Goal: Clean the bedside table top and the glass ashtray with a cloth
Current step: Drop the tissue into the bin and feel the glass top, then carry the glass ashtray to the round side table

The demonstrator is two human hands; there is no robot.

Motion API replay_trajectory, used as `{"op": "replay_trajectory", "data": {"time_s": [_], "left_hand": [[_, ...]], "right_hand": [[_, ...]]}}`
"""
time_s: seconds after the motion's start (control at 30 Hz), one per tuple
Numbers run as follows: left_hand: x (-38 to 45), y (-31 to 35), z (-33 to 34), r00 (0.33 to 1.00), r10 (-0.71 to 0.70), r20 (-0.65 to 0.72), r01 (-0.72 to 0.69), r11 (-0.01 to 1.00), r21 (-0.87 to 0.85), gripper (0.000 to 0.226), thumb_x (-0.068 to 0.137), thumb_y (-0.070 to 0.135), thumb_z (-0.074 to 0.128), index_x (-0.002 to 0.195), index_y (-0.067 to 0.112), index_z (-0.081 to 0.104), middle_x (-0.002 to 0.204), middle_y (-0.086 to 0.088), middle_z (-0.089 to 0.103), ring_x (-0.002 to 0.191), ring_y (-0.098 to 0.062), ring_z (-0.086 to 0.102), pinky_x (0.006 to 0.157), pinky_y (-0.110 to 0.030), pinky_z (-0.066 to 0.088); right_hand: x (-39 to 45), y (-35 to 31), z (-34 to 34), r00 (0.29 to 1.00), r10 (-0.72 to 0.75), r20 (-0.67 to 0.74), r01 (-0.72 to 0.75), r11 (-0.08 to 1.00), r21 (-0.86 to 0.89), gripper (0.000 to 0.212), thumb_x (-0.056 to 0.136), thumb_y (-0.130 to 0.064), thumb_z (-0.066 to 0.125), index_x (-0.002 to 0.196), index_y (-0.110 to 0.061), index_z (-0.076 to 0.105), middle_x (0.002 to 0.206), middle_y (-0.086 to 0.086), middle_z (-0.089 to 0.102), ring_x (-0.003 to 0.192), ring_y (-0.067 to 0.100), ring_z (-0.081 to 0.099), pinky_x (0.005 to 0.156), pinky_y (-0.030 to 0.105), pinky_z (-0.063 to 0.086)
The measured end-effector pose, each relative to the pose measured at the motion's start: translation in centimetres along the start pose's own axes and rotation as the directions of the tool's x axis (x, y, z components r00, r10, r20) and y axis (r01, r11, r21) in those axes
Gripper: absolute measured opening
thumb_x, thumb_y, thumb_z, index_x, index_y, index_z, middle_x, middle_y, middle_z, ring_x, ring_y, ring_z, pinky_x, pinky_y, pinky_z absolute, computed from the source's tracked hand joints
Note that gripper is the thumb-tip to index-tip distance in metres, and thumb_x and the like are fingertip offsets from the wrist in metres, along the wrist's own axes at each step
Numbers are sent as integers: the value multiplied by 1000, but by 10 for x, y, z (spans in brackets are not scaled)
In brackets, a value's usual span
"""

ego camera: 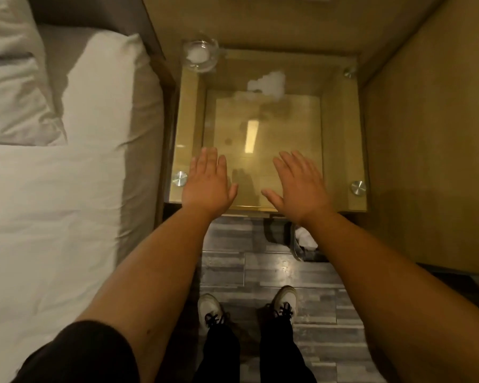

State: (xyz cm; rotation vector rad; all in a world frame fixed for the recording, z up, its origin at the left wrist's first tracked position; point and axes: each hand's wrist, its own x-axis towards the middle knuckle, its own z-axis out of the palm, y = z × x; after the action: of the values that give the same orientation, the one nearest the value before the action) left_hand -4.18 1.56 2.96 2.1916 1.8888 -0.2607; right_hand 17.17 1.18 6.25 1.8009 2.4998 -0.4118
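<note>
The bedside table has a glass top on a yellow wooden frame, with smudges near its middle. A clear glass ashtray stands on its far left corner with something white inside. A crumpled white cloth lies on the glass towards the back. My left hand and my right hand are held flat, fingers straight, over the near edge of the glass. Both hands hold nothing.
A bed with a white pillow and sheet runs along the left. Wooden panels close in the table at the right and back. Something white shows low down under my right forearm. My shoes stand on grey plank floor.
</note>
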Motion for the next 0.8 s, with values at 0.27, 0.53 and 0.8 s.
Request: {"op": "replay_trajectory", "data": {"time_s": [0.27, 0.53, 0.8], "left_hand": [[11, -52, -28, 999, -36, -38, 35, 999, -23, 78, 95, 57, 29, 152, 8, 7, 161, -16, 8, 148, -30, 1, 121, -46, 4], [56, -68, -40, 997, -68, -46, 64, 996, -67, 78, 96, 56, 28, 152, 8, 5, 161, -15, 5, 148, -28, -3, 121, -43, 1], [165, -87, -36, 984, -160, -72, 143, 969, -200, 81, 95, 55, 38, 152, 6, 7, 161, -14, 8, 149, -27, -1, 121, -42, 5]], "right_hand": [[54, -50, -16, 999, -17, -39, 16, 1000, -18, 76, 91, -58, 43, 147, -9, 28, 154, 13, 29, 144, 30, 20, 118, 43, 13], [123, -43, -20, 998, -46, -32, 46, 999, 13, 76, 91, -57, 44, 147, -9, 26, 154, 12, 28, 145, 29, 19, 119, 43, 14], [251, -16, -2, 990, -138, -7, 138, 990, 35, 80, 88, -54, 51, 147, -5, 28, 152, 16, 32, 143, 30, 23, 119, 42, 15]]}}
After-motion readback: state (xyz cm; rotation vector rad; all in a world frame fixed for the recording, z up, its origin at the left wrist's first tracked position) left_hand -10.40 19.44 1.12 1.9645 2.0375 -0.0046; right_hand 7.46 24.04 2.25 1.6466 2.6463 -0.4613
